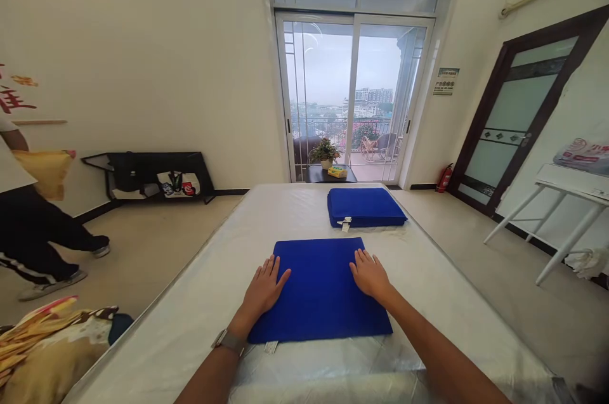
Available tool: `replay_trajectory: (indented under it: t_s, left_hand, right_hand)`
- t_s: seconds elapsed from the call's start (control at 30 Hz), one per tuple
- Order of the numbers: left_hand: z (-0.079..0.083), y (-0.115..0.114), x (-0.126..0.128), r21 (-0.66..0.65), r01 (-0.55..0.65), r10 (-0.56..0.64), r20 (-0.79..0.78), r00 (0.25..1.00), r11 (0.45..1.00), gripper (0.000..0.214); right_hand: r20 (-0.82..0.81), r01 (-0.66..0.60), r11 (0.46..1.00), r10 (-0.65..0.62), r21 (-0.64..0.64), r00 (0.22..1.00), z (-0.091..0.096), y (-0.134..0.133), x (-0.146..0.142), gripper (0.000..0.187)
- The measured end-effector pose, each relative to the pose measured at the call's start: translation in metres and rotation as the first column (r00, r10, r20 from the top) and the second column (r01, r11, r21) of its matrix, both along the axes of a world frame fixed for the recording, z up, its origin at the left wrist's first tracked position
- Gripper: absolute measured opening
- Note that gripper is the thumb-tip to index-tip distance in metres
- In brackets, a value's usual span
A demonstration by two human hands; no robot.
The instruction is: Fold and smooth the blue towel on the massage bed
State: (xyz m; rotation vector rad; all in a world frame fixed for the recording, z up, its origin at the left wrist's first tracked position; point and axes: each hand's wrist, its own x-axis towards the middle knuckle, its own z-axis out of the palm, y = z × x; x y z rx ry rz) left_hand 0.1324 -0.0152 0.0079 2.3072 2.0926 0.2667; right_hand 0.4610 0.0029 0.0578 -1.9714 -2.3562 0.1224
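Note:
A flat blue rectangular fabric piece (323,290) lies in front of me on a plastic-covered mattress (219,283). My left hand (264,286) rests flat at its left edge, fingers stretched out. Across from it, my right hand (371,274) lies with extended fingers on the right edge. Neither hand grasps anything. A small white tag (271,347) sticks out from the near edge of the fabric. Farther back on the mattress sits a thicker stack of folded blue fabric (366,206), with a white tag at its front.
A person (28,201) holding a yellow bundle stands at the left. Crumpled cloth (52,347) lies near the mattress's left side. Behind the mattress is a small dark table (309,174) with a potted plant (325,153). A white stand (566,191) is on the right.

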Motion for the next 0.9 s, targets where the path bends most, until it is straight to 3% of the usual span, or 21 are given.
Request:
replay_trajectory:
  t_s: [0.13,0.27,0.43,0.57,0.67,0.77,0.9]
  left_hand:
    - [0.004,-0.001,-0.001,-0.025,-0.001,0.001,0.014,1.0,1.0,0.082]
    - [0.001,0.002,-0.004,-0.072,-0.034,0.037,0.039,0.999,0.997,0.083]
    - [-0.009,0.007,-0.007,-0.054,-0.033,0.035,0.037,0.999,0.998,0.082]
    - [-0.013,0.009,-0.012,0.0,-0.019,0.019,0.006,1.0,1.0,0.077]
    - [-0.008,0.009,-0.011,0.047,-0.05,0.052,-0.054,0.997,0.998,0.077]
    - [0.007,0.01,0.013,0.059,-0.067,0.072,-0.097,0.993,0.996,0.084]
    - [0.031,0.024,0.087,0.07,0.104,-0.1,-0.055,0.993,0.992,0.088]
  right_hand:
    - [-0.065,0.002,0.999,0.001,0.039,0.998,0.007,0.037,-0.003,0.063]
    - [-0.116,0.041,0.999,-0.043,-0.021,0.992,-0.012,0.061,-0.003,0.067]
    - [-0.125,0.072,0.997,-0.074,-0.014,0.989,-0.031,0.066,-0.001,0.069]
    - [-0.133,0.074,0.997,-0.074,-0.006,0.988,-0.028,0.064,-0.001,0.069]
    - [-0.131,0.076,0.997,-0.076,-0.007,0.988,-0.026,0.062,-0.003,0.069]
    - [-0.12,0.077,0.997,-0.077,-0.004,0.99,-0.026,0.062,-0.003,0.068]
    - [-0.114,0.076,0.997,-0.073,0.023,0.991,-0.029,0.063,-0.004,0.068]
